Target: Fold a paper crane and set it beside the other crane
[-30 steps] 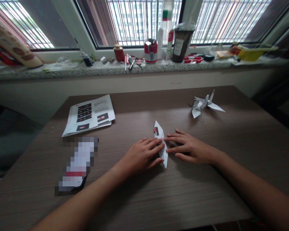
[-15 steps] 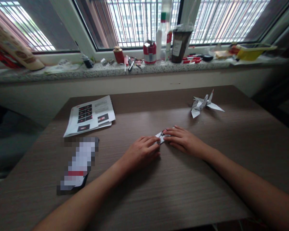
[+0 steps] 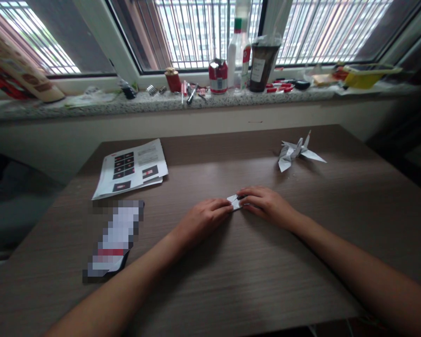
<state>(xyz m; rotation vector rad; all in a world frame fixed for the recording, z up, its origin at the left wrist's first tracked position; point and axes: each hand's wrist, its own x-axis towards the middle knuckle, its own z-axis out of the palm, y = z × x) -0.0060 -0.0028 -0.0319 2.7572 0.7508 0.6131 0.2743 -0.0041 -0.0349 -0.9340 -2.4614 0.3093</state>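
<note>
A small folded piece of white paper [image 3: 235, 202] lies on the table between my two hands, largely covered by the fingers. My left hand [image 3: 206, 215] grips its left end, fingers pressed together. At the right end, my right hand [image 3: 263, 202] has its fingertips closed on the paper, with the fingers bent over it. A dark printed mark shows near the right fingertips. Beyond my right hand, a folded paper crane [image 3: 294, 152] stands on the table.
Printed sheets [image 3: 135, 168] lie at the table's back left, and a blurred-out phone [image 3: 115, 238] lies nearer me. The windowsill [image 3: 143, 106] bears a red can [image 3: 218, 77], a dark drink cup [image 3: 263, 63], bottles, red-handled tools and a yellow container [image 3: 366, 77].
The paper has turned slightly and less of it shows past the right fingers. My left fingers are drawn closer together, and my right hand has shifted a little left.
</note>
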